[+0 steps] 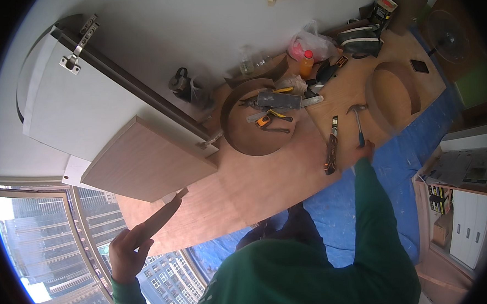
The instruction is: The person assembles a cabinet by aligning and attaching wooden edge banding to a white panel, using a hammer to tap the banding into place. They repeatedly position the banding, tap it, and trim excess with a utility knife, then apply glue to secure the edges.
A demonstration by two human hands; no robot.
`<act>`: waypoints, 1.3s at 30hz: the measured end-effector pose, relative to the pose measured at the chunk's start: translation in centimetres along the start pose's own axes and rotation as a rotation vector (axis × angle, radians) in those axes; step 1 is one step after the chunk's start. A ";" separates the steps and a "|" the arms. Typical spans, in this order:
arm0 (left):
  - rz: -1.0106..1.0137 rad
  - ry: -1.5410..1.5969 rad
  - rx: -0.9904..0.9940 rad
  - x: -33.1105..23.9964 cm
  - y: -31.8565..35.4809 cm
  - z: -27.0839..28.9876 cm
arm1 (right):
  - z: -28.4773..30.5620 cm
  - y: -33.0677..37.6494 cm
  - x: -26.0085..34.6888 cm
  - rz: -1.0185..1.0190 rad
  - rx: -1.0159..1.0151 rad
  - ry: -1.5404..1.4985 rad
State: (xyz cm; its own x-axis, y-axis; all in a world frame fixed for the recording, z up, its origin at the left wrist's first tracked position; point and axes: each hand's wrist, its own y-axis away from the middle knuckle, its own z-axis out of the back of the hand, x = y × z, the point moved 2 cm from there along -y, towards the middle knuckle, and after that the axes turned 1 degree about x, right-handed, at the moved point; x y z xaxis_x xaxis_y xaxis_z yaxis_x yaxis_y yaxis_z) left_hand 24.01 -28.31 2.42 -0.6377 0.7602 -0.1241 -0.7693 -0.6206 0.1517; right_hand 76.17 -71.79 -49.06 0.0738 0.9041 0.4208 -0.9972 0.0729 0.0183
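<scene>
My left hand [129, 252] is closed around a flat brown strip [160, 218], probably wood or edge banding, held up at a slant by the near left of the table. The strip's far end reaches near the lower edge of a cabinet panel. At the table's right front, my right hand [366, 151] grips the end of a claw hammer [359, 125] with a teal handle; its head lies toward the far side. Just left of the hammer lies a black-and-orange utility knife [331, 153].
A white cabinet door [81, 105] with metal hinges stands at left beside a pale wood panel [150, 157]. A curved brown band [229, 136] surrounds several tools on the wooden table [224, 202]. Another bent band [411, 85] lies at right. An orange bottle [306, 65] stands behind. Blue sheeting [340, 213] covers the floor.
</scene>
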 end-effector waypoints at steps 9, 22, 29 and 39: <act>0.016 0.007 -0.098 -0.8 0.6 -1.2 | 1.5 -4.8 7.4 0.136 0.064 -0.198; 0.094 -0.075 -0.059 -0.4 2.2 -1.6 | -12.6 -19.3 32.3 0.317 0.258 -0.430; 0.101 -0.094 -0.021 2.2 3.5 -1.8 | -11.5 -19.3 33.0 0.204 0.267 -0.812; 0.193 -0.023 -0.152 10.1 7.7 2.4 | 5.6 -1.7 32.8 0.052 0.424 -1.288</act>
State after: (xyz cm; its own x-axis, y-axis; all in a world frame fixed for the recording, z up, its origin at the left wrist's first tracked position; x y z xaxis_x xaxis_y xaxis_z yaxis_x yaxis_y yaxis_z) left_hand 11.72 -25.00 4.67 -0.7740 0.6276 -0.0841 -0.6310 -0.7755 0.0209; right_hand 80.20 -44.59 -30.20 0.2037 -0.1470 0.9679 -0.9433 -0.2943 0.1538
